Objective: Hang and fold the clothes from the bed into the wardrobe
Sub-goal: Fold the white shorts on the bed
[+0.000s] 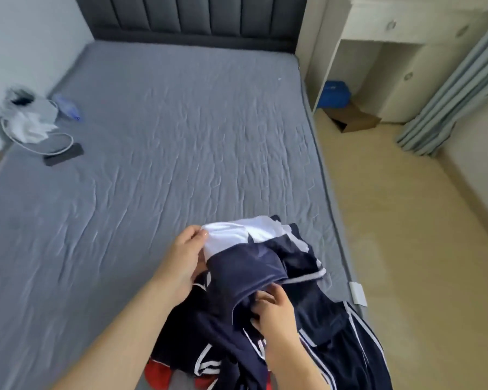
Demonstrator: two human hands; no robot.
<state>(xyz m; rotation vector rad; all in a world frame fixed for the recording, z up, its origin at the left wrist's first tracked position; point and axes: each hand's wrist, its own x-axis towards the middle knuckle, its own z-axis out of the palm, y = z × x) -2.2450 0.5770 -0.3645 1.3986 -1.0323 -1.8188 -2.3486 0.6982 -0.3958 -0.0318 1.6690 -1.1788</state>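
Observation:
A heap of navy clothes with white stripes (316, 319) lies at the near right corner of the grey bed (158, 153). On top sits a navy and white jacket (245, 257). My left hand (185, 257) pinches its white upper edge. My right hand (273, 311) grips a navy fold of the same jacket lower down. A red piece of cloth (159, 371) peeks out under the heap at the bottom. The wardrobe is not in view.
At the bed's far left lie a black phone (64, 154), a white cable (54, 147), crumpled white cloth (28, 125) and a blue bag (66, 106). A white shelf unit (378, 32), a cardboard box (355, 118) and grey curtains (451, 88) stand right, beside the beige floor.

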